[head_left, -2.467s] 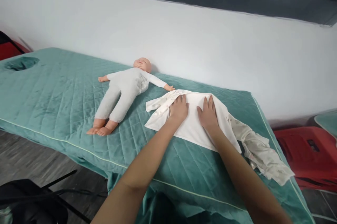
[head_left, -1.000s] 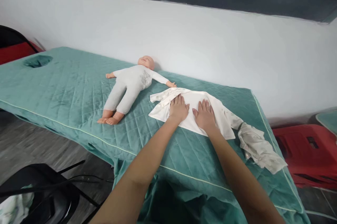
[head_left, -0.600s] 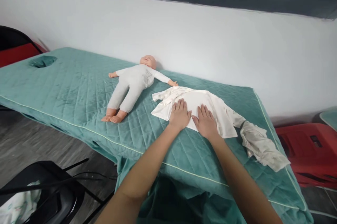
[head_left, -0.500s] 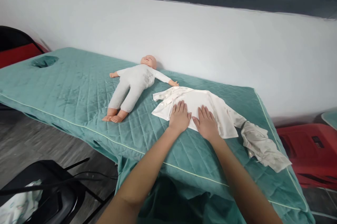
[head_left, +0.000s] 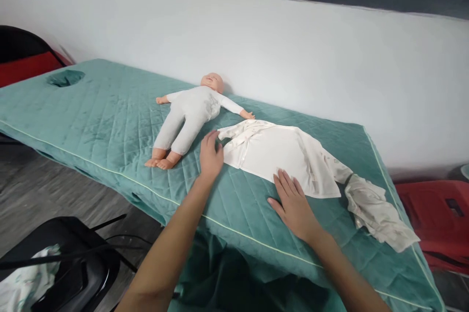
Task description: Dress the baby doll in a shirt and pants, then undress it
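A small white garment [head_left: 271, 150] lies spread out on the green quilted bed cover [head_left: 120, 121]. My left hand [head_left: 211, 154] is at the garment's left end, by its sleeve, with fingers slightly bent; whether it pinches the cloth is hard to tell. My right hand [head_left: 293, 200] rests with fingers stretched out over the garment's lower edge, holding nothing. A baby doll [head_left: 192, 111] in a white suit lies on its back to the left, one arm reaching toward the garment. A crumpled pale cloth [head_left: 377, 209] touches the garment's right sleeve.
Behind the bed stands a white wall [head_left: 256, 48]. A black chair [head_left: 80, 253] with a patterned cloth [head_left: 32, 273] on it is at the lower left. Red chairs show at the far left [head_left: 29, 67] and right [head_left: 436, 214]. The bed has a hole [head_left: 66, 78] at its left end.
My left hand has moved left from the garment's middle to its left end. My right hand has drawn back toward the near edge. The camera view has shifted slightly.
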